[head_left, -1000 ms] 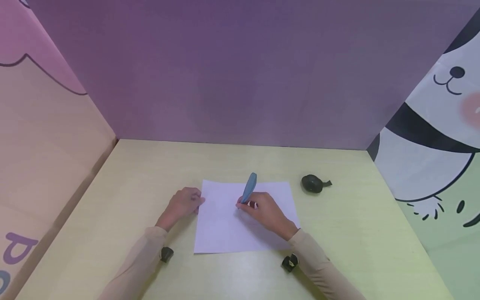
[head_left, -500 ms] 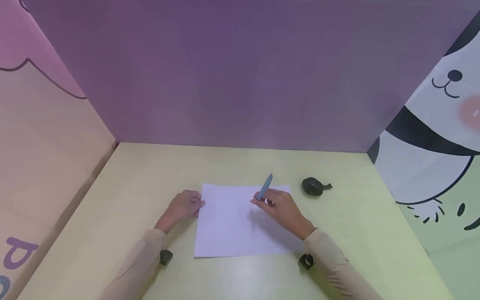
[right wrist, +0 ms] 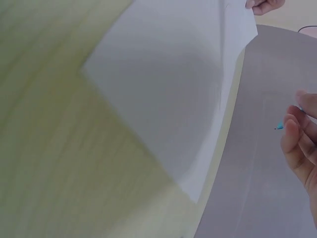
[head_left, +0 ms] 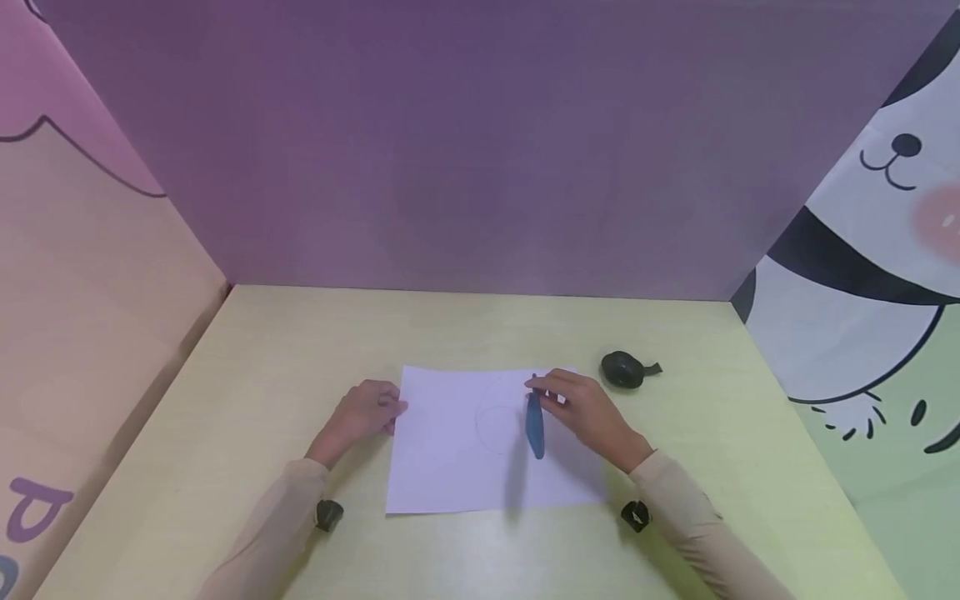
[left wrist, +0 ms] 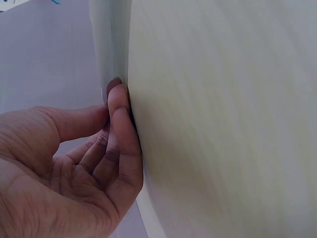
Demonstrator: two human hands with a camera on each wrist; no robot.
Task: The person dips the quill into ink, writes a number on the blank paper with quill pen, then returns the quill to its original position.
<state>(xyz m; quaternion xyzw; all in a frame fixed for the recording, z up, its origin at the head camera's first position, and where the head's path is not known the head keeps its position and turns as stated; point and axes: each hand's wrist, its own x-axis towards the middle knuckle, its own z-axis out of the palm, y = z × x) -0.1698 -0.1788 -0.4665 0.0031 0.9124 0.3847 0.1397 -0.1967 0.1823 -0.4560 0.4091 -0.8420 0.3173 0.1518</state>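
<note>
A white sheet of paper (head_left: 442, 467) lies on the table, with a faint curved pencil-thin line, partly a circle, on its right half. At its left edge my left hand (head_left: 367, 411) pinches the paper between thumb and curled fingers; the left wrist view shows this hand (left wrist: 94, 163) close up. Over the sheet's upper right, my right hand (head_left: 588, 412) pinches a blue pen (head_left: 535, 427). Its thin dark end points up and its wide body hangs downward. In the right wrist view only the pen's tip (right wrist: 280, 126) shows past the fingers; the rest is hidden.
A small black rounded object (head_left: 622, 369) with a short tab sits right of the paper. The pale wooden table (head_left: 315, 325) meets a purple panel (head_left: 480, 167) at its back. A panda-printed panel (head_left: 847, 250) stands on the right, a pinkish one (head_left: 97, 292) on the left.
My right hand has moved rightward and turned the pen from standing upward to hanging down. The faint curved line, first hidden under the hand, now shows. My left hand stays at the paper's edge.
</note>
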